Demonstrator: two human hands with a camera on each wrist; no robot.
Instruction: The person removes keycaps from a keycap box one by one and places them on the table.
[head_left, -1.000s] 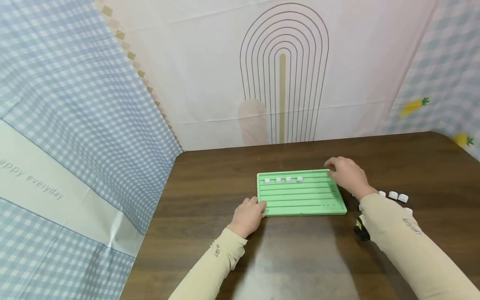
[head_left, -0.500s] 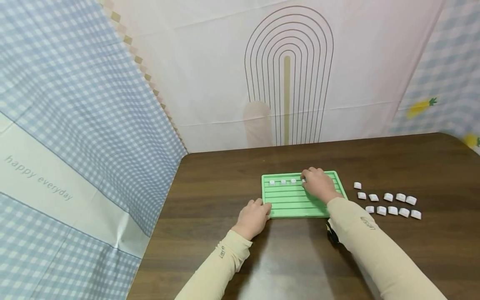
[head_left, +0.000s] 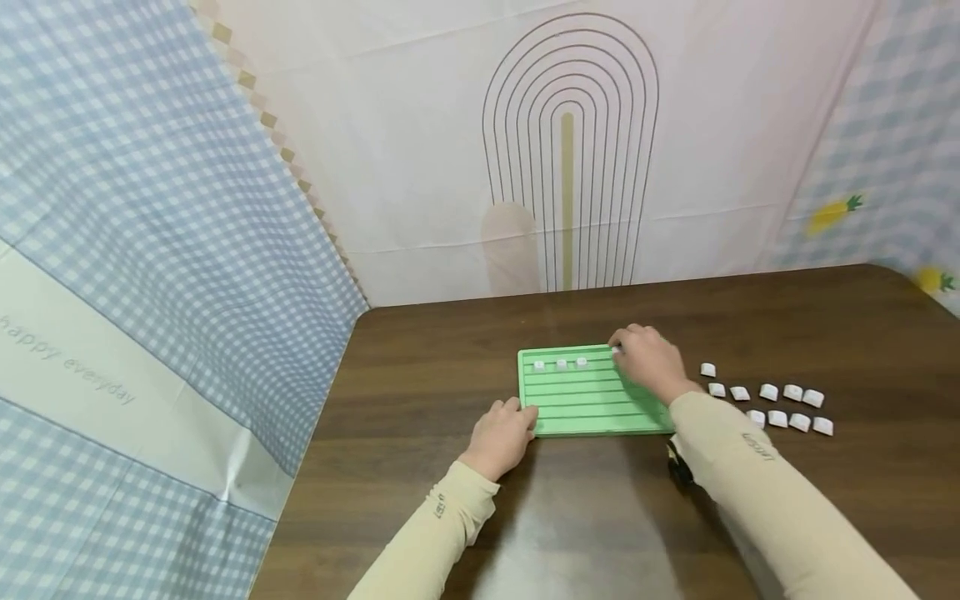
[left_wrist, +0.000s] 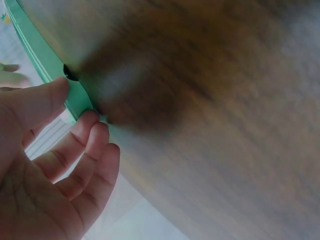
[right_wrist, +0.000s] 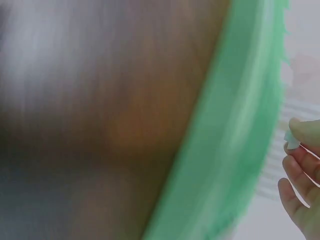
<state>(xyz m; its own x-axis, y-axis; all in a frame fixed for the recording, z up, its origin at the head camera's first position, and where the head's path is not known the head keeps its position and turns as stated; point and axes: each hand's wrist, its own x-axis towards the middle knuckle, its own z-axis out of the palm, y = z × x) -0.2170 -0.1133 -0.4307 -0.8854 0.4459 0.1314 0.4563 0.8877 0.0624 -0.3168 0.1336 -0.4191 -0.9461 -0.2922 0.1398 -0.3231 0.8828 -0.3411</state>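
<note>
A light green ridged tray (head_left: 577,411) lies on the table, with a row of white keycaps (head_left: 562,365) along its upper left part. My left hand (head_left: 501,433) grips the tray's near left corner; in the left wrist view the thumb (left_wrist: 52,97) lies over the green edge and the fingertips meet it from the other side. Over the tray's far edge, right of that row, is my right hand (head_left: 649,362). Thumb and index finger pinch one white keycap (right_wrist: 292,142), seen in the right wrist view. The right hand and sleeve cover the tray's right part.
Several loose white keycaps (head_left: 777,418) lie in uneven rows on the brown wooden table (head_left: 420,375), right of the tray. A printed cloth (head_left: 420,167) hangs behind the table, and a checked cloth (head_left: 187,250) at its left.
My right hand came left from the tray's far right corner to the row's rightmost keycap, took hold of it, and shifted slightly right with it. The left hand stays at the tray corner.
</note>
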